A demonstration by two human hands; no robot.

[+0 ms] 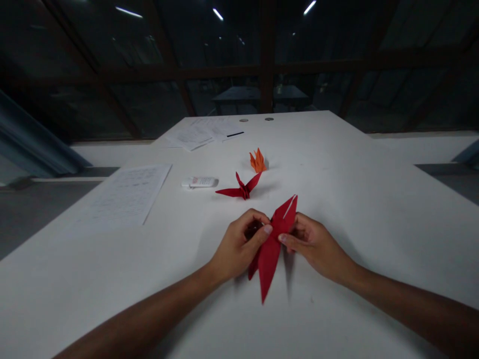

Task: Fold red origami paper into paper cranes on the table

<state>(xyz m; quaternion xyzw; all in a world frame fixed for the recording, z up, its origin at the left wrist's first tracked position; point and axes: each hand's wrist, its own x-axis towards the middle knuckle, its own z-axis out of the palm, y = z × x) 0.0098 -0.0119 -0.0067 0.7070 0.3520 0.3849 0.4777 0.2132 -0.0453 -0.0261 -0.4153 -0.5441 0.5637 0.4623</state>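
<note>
Left hand point(235, 249) and right hand point(312, 244) — fingers pinched together on red folded paper point(271, 249) — just above white worktop point(374, 199).

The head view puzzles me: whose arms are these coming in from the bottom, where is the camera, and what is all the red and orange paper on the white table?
There is no machine here. A person wears a camera on the head, so you look down along their own two bare arms. The left hand and right hand pinch a half-folded red paper piece between them, long and pointed at both ends, just over the white table. Beyond it lie a finished red paper crane and a small orange folded figure. To the left are a small white tube, perhaps glue, and a printed sheet. More papers lie at the far end.
</note>
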